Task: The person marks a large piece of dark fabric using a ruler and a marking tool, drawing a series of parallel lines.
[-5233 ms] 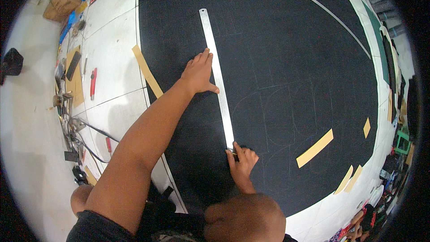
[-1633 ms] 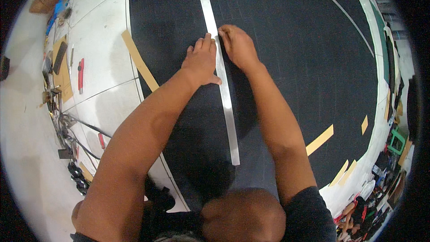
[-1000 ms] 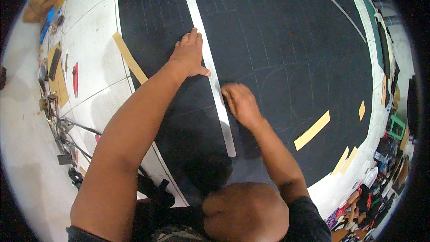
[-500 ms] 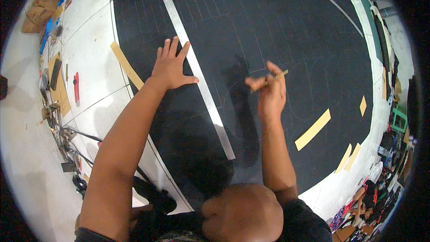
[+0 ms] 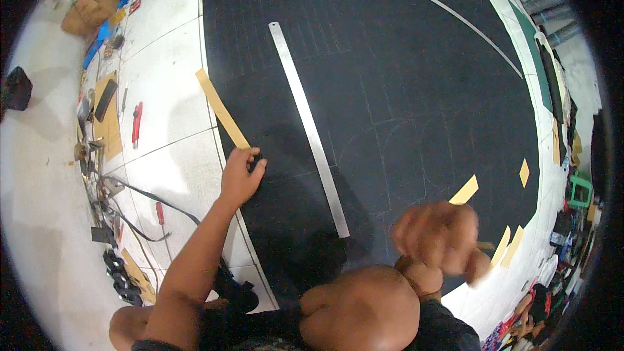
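The person crouches over a large black sheet spread on the white tiled floor. The left hand rests at the sheet's left edge, fingers loosely curled and partly spread, fingertips touching the lower end of a tan tape strip that runs diagonally across the edge of the sheet onto the tile. It presses or pinches that tape end; a closed grasp cannot be confirmed. The right hand is raised above the sheet near the person's head, badly blurred. It appears bunched into a loose fist; whether it holds anything cannot be told from this view. A long metal ruler lies flat on the black sheet between the two hands, running from upper left to lower right, untouched by either hand. The left hand is near it but apart; the right hand is just beside its lower end, above the surface. Faint chalk lines and curves show on the sheet to the right of the ruler. Further tan tape pieces lie on the sheet near the right hand and along the sheet's right rim. On the floor to the left sit a red-handled tool, black cables and scraps of cardboard, all well apart from the hands.
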The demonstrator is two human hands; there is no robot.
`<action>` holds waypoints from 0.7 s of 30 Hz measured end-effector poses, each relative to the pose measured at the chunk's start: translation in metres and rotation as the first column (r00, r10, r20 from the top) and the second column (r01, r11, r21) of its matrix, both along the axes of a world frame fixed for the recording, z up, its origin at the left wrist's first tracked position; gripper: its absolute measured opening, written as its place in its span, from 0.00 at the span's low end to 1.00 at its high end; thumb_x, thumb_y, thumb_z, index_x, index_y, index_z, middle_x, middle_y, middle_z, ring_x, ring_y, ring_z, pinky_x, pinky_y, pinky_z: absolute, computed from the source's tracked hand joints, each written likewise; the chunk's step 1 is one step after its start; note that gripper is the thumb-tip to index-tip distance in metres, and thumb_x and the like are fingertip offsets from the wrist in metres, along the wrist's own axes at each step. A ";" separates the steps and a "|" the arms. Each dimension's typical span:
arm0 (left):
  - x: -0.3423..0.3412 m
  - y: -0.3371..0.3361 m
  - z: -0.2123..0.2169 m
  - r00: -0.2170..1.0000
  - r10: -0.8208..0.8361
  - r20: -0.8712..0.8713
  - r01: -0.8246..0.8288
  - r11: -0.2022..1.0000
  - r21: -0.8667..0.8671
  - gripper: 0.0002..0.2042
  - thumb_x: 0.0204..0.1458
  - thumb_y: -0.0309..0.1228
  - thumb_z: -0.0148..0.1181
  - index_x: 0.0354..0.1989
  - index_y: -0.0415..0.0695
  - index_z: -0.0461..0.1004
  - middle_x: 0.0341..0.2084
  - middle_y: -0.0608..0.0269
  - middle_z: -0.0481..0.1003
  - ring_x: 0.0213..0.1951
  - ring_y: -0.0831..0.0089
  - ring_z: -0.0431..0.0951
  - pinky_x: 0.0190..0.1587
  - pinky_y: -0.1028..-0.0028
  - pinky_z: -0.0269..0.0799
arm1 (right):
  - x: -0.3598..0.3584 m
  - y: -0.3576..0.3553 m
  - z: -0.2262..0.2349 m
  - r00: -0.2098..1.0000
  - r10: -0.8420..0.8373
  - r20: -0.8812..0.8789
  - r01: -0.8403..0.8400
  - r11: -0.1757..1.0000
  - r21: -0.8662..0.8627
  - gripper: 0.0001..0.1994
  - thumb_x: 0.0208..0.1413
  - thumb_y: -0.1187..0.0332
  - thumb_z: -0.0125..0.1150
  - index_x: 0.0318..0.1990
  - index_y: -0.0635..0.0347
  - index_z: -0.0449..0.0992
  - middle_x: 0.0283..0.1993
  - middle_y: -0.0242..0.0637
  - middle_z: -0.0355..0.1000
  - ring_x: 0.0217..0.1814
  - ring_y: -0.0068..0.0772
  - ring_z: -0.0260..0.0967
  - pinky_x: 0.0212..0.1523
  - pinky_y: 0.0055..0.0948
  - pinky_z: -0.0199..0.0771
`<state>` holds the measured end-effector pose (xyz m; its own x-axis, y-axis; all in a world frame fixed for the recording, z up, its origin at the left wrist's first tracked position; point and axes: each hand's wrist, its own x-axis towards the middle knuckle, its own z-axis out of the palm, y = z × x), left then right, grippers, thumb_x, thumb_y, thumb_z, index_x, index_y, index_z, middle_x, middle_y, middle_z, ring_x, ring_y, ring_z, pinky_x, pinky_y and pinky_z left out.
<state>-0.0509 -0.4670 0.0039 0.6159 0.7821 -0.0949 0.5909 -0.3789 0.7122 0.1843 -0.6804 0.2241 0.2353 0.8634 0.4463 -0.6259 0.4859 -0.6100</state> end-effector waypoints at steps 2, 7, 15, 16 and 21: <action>-0.026 -0.014 0.007 1.000 -0.010 -0.009 0.009 0.998 -0.065 0.15 0.55 0.31 0.69 0.50 0.41 0.77 0.33 0.60 0.72 0.31 0.69 0.74 0.37 0.70 0.73 | 0.014 0.020 0.025 0.930 0.339 0.140 -0.365 0.897 0.251 0.17 0.56 0.53 0.67 0.35 0.59 0.76 0.22 0.36 0.69 0.17 0.34 0.62 0.20 0.35 0.62; -0.036 -0.048 0.007 1.000 0.017 0.020 -0.014 0.986 -0.164 0.13 0.56 0.29 0.67 0.48 0.40 0.79 0.31 0.61 0.71 0.28 0.72 0.70 0.34 0.71 0.70 | -0.015 0.029 0.053 0.840 0.420 0.343 -0.529 0.775 0.346 0.17 0.56 0.54 0.68 0.36 0.59 0.76 0.24 0.36 0.69 0.18 0.33 0.62 0.21 0.33 0.62; -0.020 -0.017 -0.006 0.990 0.049 0.132 -0.056 0.997 0.049 0.15 0.57 0.30 0.66 0.51 0.39 0.78 0.34 0.59 0.70 0.31 0.71 0.70 0.37 0.72 0.70 | -0.023 0.008 0.061 0.878 0.318 0.357 -0.440 0.829 0.345 0.16 0.56 0.55 0.69 0.37 0.59 0.76 0.26 0.35 0.70 0.21 0.30 0.62 0.23 0.32 0.63; -0.016 -0.011 -0.009 0.992 0.077 0.103 -0.081 0.996 0.037 0.19 0.58 0.34 0.66 0.55 0.38 0.75 0.36 0.57 0.70 0.35 0.68 0.70 0.41 0.69 0.70 | -0.025 0.006 0.064 0.878 0.311 0.364 -0.432 0.842 0.324 0.16 0.56 0.55 0.69 0.38 0.59 0.77 0.27 0.34 0.70 0.21 0.30 0.62 0.24 0.31 0.63; -0.006 0.041 -0.018 0.948 0.291 -0.125 -0.274 0.952 0.135 0.36 0.54 0.45 0.70 0.64 0.33 0.66 0.48 0.42 0.70 0.51 0.50 0.72 0.57 0.58 0.68 | -0.032 0.004 0.061 0.880 0.309 0.361 -0.433 0.836 0.338 0.16 0.56 0.56 0.69 0.39 0.59 0.77 0.28 0.34 0.70 0.23 0.28 0.62 0.25 0.30 0.63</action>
<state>-0.0567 -0.4256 -0.0145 0.3546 0.9328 -0.0646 0.7775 -0.2558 0.5745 0.1527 -0.6766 0.2853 -0.2547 0.5917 0.7649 -0.6406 0.4893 -0.5918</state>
